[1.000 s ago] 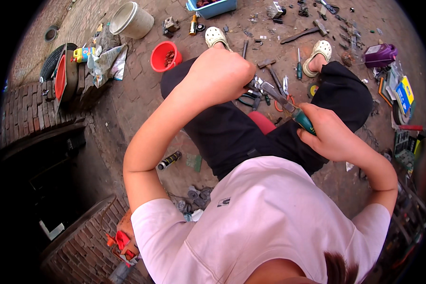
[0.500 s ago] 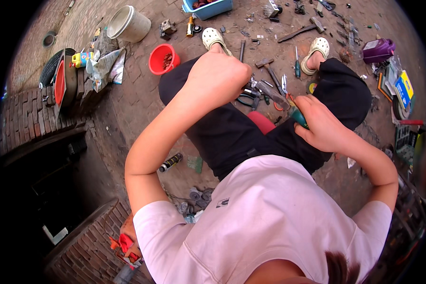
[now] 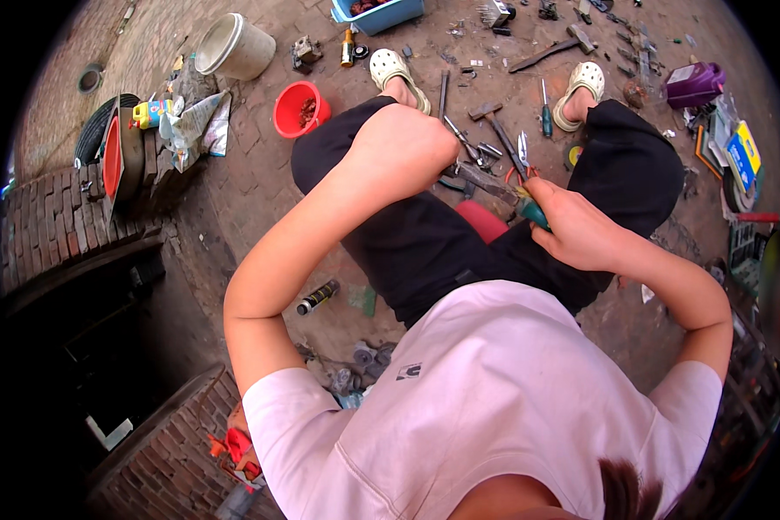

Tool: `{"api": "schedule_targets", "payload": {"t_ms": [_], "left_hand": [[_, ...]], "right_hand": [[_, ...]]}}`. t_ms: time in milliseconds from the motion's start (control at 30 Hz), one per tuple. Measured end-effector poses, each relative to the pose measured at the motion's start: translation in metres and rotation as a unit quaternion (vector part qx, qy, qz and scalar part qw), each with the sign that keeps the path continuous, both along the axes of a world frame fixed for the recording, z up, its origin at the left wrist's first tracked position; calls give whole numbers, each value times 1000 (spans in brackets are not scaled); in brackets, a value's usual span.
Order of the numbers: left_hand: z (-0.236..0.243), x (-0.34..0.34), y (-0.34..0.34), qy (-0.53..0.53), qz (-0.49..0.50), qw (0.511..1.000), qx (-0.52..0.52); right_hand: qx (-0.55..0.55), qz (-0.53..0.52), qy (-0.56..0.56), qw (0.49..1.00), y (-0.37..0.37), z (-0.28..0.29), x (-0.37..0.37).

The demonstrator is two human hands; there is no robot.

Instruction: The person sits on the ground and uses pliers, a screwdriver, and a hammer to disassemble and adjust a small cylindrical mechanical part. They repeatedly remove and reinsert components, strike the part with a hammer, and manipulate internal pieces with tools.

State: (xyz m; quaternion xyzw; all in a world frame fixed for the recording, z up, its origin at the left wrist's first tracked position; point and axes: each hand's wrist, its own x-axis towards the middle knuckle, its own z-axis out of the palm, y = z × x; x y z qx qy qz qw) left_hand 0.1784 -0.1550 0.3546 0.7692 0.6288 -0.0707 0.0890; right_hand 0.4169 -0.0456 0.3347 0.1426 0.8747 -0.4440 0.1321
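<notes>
My left hand (image 3: pixel 403 146) is closed in a fist above my left thigh, its fingertips hidden beneath it. The end of a worn, grey-brown flat bar (image 3: pixel 487 180) meets the underside of this fist; what the fingers hold is hidden. My right hand (image 3: pixel 581 224) is wrapped round a teal handle (image 3: pixel 534 213) over my right thigh. The bar runs between the two hands and reaches the teal handle, but I cannot tell whether they are one tool. Below the hands, part of something red (image 3: pixel 482 222) shows between my legs.
On the ground ahead lie a hammer (image 3: pixel 497 132), a teal-handled screwdriver (image 3: pixel 546 114) and another hammer (image 3: pixel 556 52). A red bucket (image 3: pixel 302 110) stands beside my left knee, with a white bucket (image 3: pixel 236 48) beyond. A purple container (image 3: pixel 695 85) is at the far right.
The flat bar and teal handle have shifted slightly left, closer to my left fist. My right hand has moved a little the same way. Both hands remain closed.
</notes>
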Motion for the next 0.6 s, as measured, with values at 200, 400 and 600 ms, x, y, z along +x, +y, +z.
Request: {"api": "schedule_targets", "payload": {"t_ms": [200, 400, 600], "left_hand": [[-10, -11, -3, -68, -49, 987, 140], [-16, -5, -7, -118, 17, 916, 383], [-8, 3, -15, -202, 79, 943, 252]], "right_hand": [[-173, -8, 3, 985, 0, -7, 6], [-292, -28, 48, 955, -7, 13, 6], [-142, -23, 57, 988, -4, 18, 9]]}}
